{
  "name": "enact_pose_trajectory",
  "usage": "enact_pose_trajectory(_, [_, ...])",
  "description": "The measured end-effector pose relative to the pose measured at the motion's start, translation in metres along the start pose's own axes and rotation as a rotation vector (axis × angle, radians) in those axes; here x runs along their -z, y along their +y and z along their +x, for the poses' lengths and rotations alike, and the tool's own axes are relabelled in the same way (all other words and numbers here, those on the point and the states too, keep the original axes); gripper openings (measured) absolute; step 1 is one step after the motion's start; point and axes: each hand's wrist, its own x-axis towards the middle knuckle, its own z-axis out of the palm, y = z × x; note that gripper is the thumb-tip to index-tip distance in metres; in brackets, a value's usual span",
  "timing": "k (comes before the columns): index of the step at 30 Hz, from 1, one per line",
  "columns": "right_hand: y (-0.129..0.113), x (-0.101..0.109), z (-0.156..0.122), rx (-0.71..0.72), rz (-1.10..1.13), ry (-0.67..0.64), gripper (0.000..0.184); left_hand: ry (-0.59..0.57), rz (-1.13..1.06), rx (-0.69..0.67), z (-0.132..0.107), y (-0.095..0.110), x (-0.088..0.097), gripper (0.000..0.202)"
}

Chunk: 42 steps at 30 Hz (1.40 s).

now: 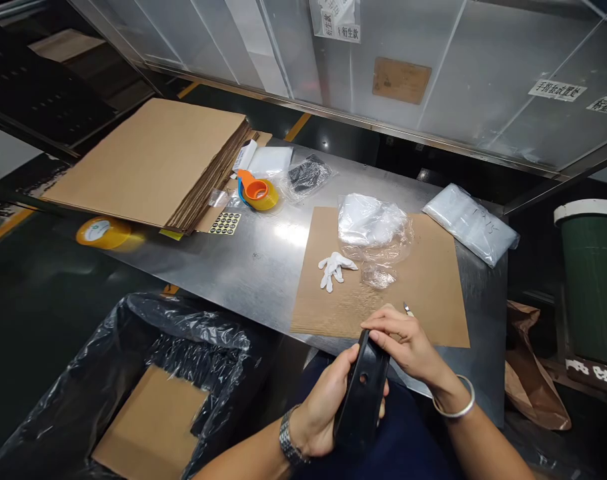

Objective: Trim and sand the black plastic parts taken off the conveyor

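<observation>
My left hand (331, 407) is wrapped round a long black part (362, 400), glossy and bar-shaped with a round hole in its face, held tilted upward over my lap. At the part's upper end, my right hand (398, 337) pinches the edge between thumb and fingers. Just beyond my right hand, a small pointed tool (408, 309) lies on the cardboard sheet (328, 313). White gloves (336, 269) rest on that sheet, beside a crumpled clear bag (378, 275) and a larger bag of white material (371, 223).
A stack of flat cardboard (153, 160) covers the table's left end. Near it are a tape dispenser (258, 192), a yellow tape roll (101, 232) and a sticker sheet (225, 223). A plastic-lined bin (123, 320) stands front left; a clear bag pack (473, 223) lies right, near a green bin (591, 280).
</observation>
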Motion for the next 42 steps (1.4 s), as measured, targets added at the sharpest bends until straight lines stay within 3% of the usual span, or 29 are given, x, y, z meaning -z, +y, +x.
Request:
enact_pose_trajectory(3, [-0.004,0.002,0.000,0.026,0.002,-0.096,0.021,-0.028,0.002,0.045,0.001,-0.002,0.005,0.057])
enact_pose_trajectory(6, [-0.002,0.004,0.002,0.024,-0.004,-0.113,0.019,-0.054,0.039,0.103,0.002,-0.002,0.008,0.061])
enact_pose_trajectory(11, [0.012,0.001,-0.003,-0.267,0.244,0.069,0.030,-0.015,0.026,0.013,0.002,-0.001,0.005,0.053])
enact_pose_trajectory(13, [0.014,-0.002,-0.011,-0.295,0.283,0.088,0.032,0.004,0.000,-0.041,0.003,-0.001,0.004,0.050])
enact_pose_trajectory(16, [0.011,-0.010,-0.023,-0.264,0.147,-0.007,0.048,0.038,-0.013,-0.102,0.005,-0.002,0.006,0.050])
enact_pose_trajectory(19, [0.005,-0.017,-0.027,-0.355,0.040,0.052,0.030,0.053,0.033,-0.138,0.008,-0.005,0.009,0.050])
enact_pose_trajectory(22, [0.004,-0.017,-0.025,-0.402,-0.030,0.095,0.028,0.007,0.027,-0.119,0.010,-0.006,0.011,0.051])
enact_pose_trajectory(26, [0.007,-0.014,-0.021,-0.420,0.142,0.018,0.036,-0.053,-0.022,-0.082,0.011,-0.004,0.012,0.050])
enact_pose_trajectory(29, [0.006,-0.022,-0.025,-0.450,0.265,0.052,0.037,-0.041,-0.048,-0.095,0.012,-0.004,0.012,0.048])
enact_pose_trajectory(34, [-0.005,-0.044,-0.042,-0.397,0.476,0.020,0.078,0.018,-0.109,-0.212,0.010,-0.001,0.009,0.044])
enact_pose_trajectory(37, [-0.008,-0.051,-0.048,-0.327,0.609,-0.050,0.089,-0.021,-0.139,-0.270,0.009,0.002,0.010,0.046])
enact_pose_trajectory(39, [-0.005,-0.052,-0.045,-0.360,0.604,0.009,0.085,-0.028,-0.117,-0.271,0.010,0.003,0.011,0.046])
enact_pose_trajectory(42, [0.008,-0.052,-0.034,-0.470,0.485,0.242,0.052,0.004,-0.001,-0.263,0.010,0.002,0.011,0.043])
